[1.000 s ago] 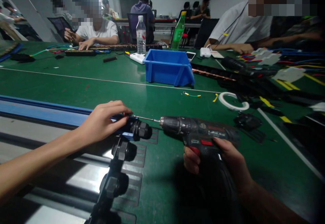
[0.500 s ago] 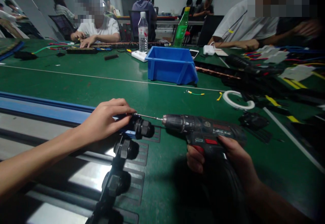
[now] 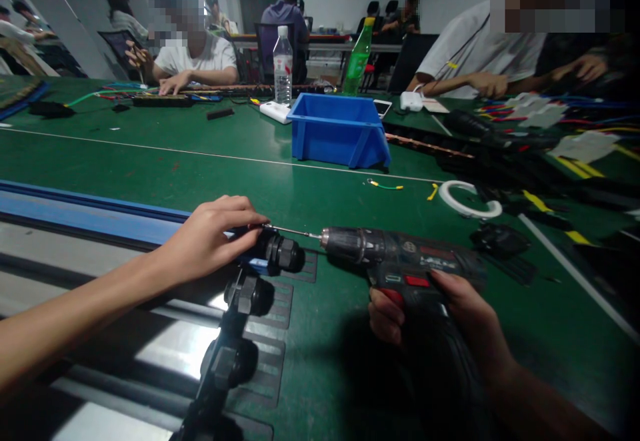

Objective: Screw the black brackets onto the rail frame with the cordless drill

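Note:
My right hand is wrapped round the grip of a black cordless drill, with a finger at its red trigger. A long thin driver bit runs left from the chuck. At the bit's far end, my left hand pinches with thumb and fingertips; whether a screw sits there is hidden. Beneath that hand is the end of a metal assembly with a blue edge. Black cable glands stick out along its end plate, above flat slotted black pieces on the table.
A blue bin stands ahead, near a clear bottle and a green bottle. A white ring-shaped coil, short wires and cable bundles lie to the right. Co-workers sit across the green table.
My hands and the drill stay almost where they were. Across the table, a co-worker at the left has raised one hand, and the hands of the person at the right have shifted.

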A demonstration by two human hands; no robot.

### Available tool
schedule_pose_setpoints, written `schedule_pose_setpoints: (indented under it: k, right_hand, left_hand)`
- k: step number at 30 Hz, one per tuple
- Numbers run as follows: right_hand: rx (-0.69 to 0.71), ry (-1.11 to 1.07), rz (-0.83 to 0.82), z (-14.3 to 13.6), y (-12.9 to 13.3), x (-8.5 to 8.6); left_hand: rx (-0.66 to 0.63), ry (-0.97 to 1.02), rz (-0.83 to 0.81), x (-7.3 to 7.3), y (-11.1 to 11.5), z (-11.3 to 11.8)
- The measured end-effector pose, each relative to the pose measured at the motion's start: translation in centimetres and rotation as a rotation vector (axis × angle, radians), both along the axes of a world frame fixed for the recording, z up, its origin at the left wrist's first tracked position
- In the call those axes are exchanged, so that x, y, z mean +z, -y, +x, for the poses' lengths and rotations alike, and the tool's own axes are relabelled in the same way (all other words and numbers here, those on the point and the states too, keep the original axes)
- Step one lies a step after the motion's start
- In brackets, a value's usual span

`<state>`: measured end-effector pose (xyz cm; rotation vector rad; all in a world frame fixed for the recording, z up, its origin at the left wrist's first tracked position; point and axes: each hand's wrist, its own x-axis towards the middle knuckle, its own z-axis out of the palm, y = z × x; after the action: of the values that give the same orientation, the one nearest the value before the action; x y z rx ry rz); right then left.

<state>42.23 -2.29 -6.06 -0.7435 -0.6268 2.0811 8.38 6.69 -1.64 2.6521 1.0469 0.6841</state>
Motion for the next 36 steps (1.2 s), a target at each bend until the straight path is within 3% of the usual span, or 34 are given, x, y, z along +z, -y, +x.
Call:
schedule_pose_setpoints:
  k: [18,36]
  right_hand:
    - [-0.003,0.016,0.027,0.19,0.15,-0.13]
    - [0.028,0.004,0.037,0.65,0.09,-0.61]
  left_hand:
    - [-0.116,-0.055,0.11,-0.08,0.12,0.11]
    - [-0.136,-0.06,0.061,0.25,0.13,0.09]
